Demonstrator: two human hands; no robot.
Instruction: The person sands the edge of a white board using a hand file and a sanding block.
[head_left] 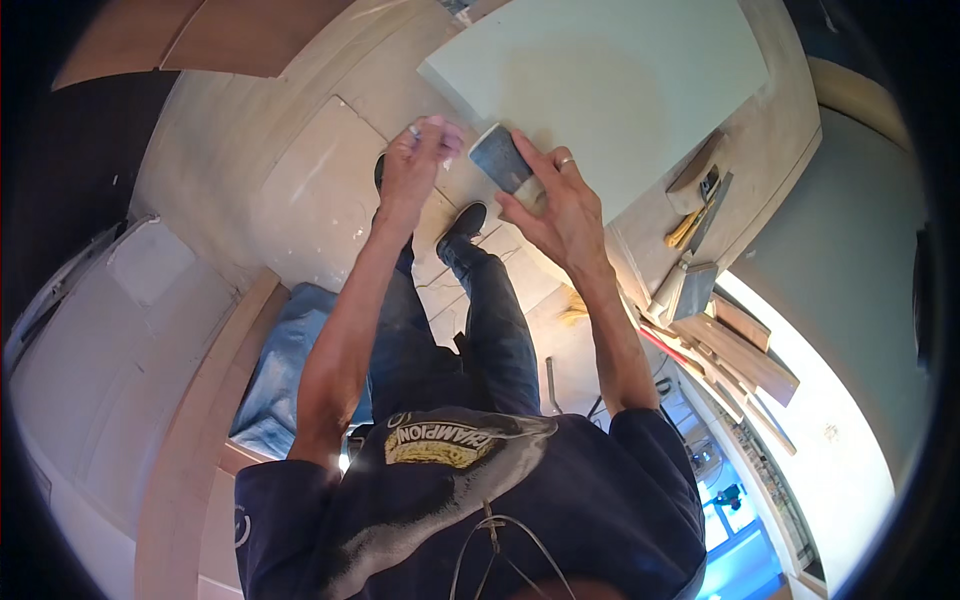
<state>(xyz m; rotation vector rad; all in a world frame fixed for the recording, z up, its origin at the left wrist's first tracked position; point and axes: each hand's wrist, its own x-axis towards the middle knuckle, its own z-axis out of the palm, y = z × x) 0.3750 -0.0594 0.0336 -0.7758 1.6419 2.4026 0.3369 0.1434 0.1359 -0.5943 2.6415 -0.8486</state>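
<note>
My right hand (558,208) grips a grey sanding block (498,156) and presses it against the near corner of a large pale board (610,80) lying on the workbench (770,150). A ring shows on one finger. My left hand (415,165) is raised just left of the block, off the board's edge, with its fingers curled around a small white object (414,130) that is blurred and mostly hidden. Below both hands are my legs in dark jeans and my black shoes (466,218) on the floor.
Hand tools (700,195) and a wide scraper (690,288) lie on the bench at the right, with several wood strips (750,352) beyond them. A blue cloth (290,365) lies at my left. Wooden panels (250,35) lean at top left.
</note>
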